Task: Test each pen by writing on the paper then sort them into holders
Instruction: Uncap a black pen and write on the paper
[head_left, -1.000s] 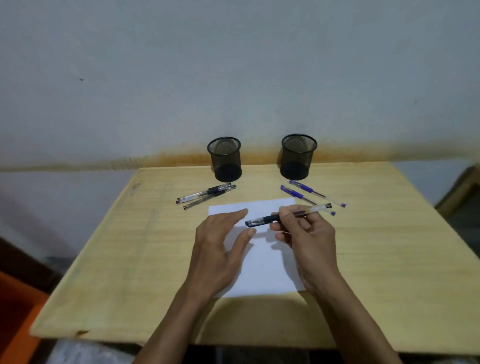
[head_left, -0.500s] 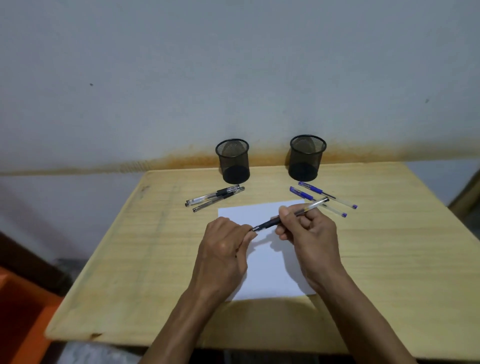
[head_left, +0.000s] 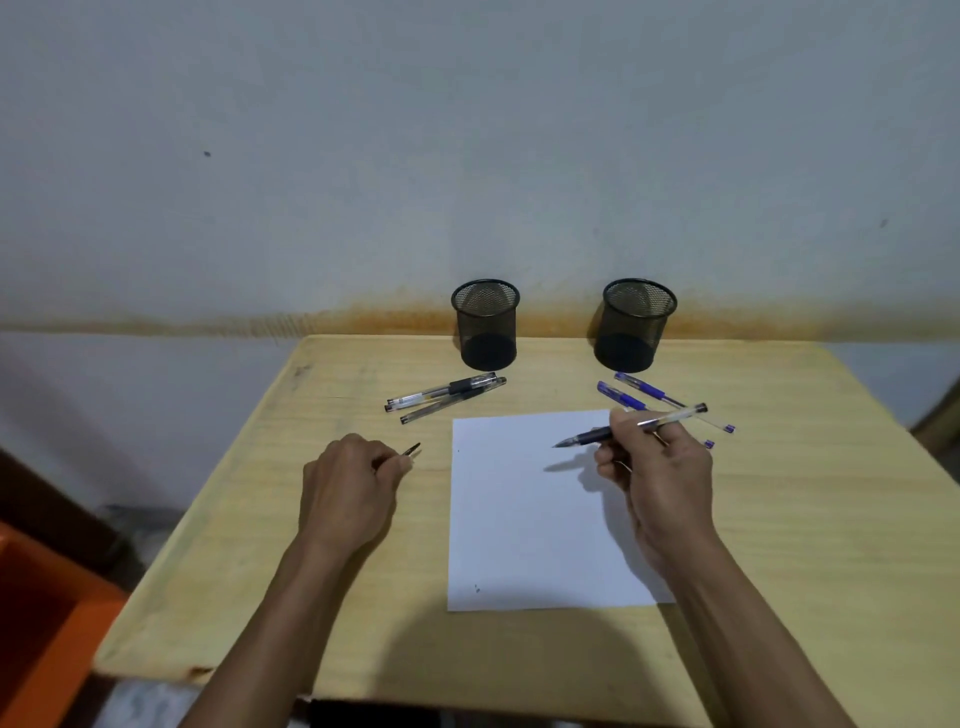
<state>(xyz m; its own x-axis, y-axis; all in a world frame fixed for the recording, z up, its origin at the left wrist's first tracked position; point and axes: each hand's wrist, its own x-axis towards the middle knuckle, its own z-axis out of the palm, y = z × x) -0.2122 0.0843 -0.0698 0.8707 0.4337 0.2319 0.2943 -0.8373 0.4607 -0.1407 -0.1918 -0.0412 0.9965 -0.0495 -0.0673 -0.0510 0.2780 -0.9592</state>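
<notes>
Two hands at work: right hand (head_left: 657, 467) grips uncapped pen (head_left: 631, 427) above paper (head_left: 524, 519); left hand (head_left: 353, 483) pinches cap (head_left: 412, 450) over bench (head_left: 805, 519).

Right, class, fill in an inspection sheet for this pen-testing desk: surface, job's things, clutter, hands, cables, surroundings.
Surface: wooden table, pale, worn at its near left corner.
Job's things: white paper lying flat; uncapped pen above it; pen cap; black pens in front of left holder; blue pens in front of right holder; no pens visible in either holder.
Clutter: nothing seen.
Hands: left hand pinches the cap; right hand grips the pen, tip above the paper.
Cables: nothing seen.
Surroundings: grey wall with rust-coloured stain; orange object at left.
</notes>
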